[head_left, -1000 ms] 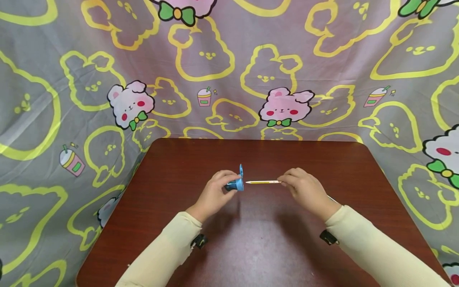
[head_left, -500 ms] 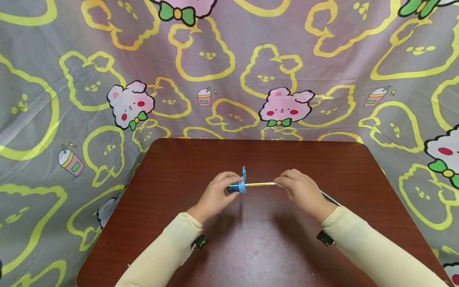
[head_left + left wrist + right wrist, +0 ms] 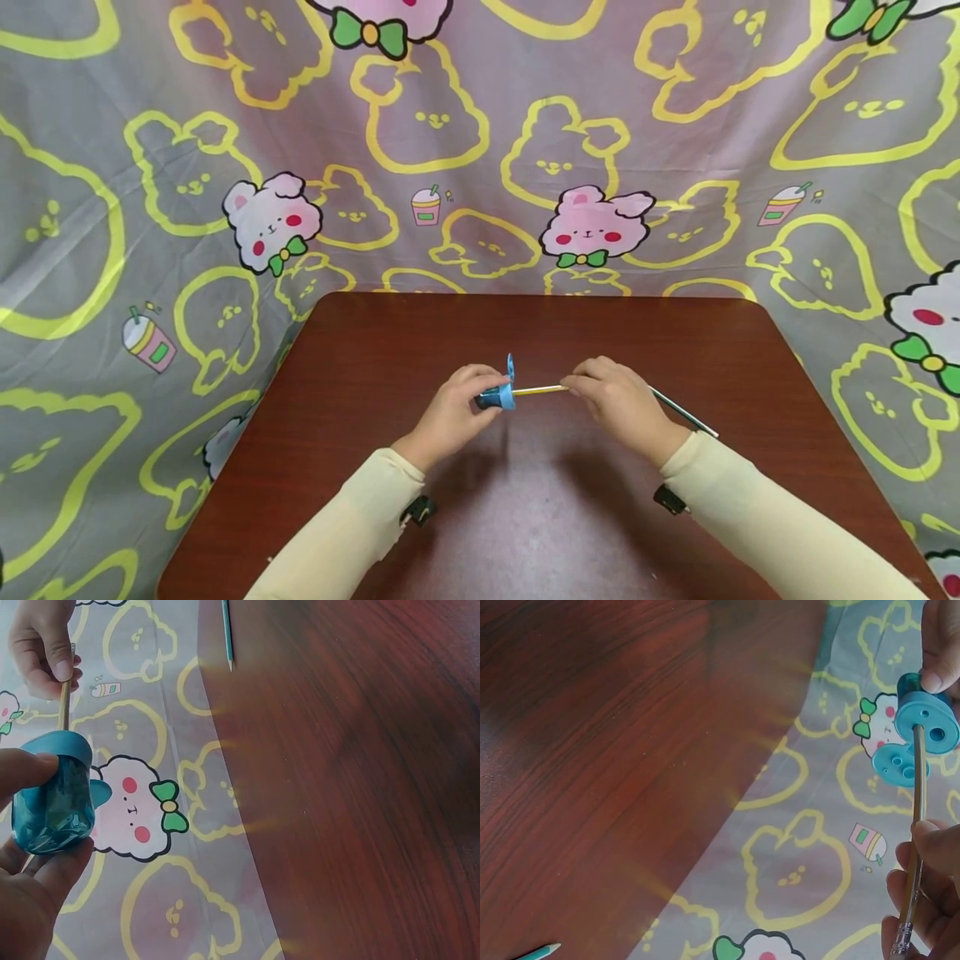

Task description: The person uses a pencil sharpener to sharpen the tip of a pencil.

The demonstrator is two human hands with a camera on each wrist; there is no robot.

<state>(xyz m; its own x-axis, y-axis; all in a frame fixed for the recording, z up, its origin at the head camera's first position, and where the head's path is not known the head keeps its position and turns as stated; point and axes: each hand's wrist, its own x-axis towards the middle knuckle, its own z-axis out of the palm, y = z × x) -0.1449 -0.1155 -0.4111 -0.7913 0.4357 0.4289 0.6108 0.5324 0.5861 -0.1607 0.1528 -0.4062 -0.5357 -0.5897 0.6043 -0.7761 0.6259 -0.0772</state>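
Observation:
My left hand (image 3: 459, 406) grips a small blue pencil sharpener (image 3: 497, 396) above the middle of the brown table (image 3: 540, 500); its flip lid stands open. In the left wrist view the sharpener (image 3: 54, 791) shows a clear blue body between thumb and fingers. My right hand (image 3: 615, 398) pinches a yellow pencil (image 3: 540, 389) whose tip is pushed into a hole of the sharpener (image 3: 928, 724). In the right wrist view the pencil (image 3: 915, 840) runs from my fingers (image 3: 930, 847) up to the sharpener.
A second, teal pencil (image 3: 682, 411) lies on the table to the right behind my right hand, also seen as the teal pencil (image 3: 226, 634) in the left wrist view. A cartoon-print cloth (image 3: 480, 142) hangs behind and around the table.
The right hand has moved left, pushing the yellow pencil's tip from just outside the sharpener into its hole. The left hand stayed almost still.

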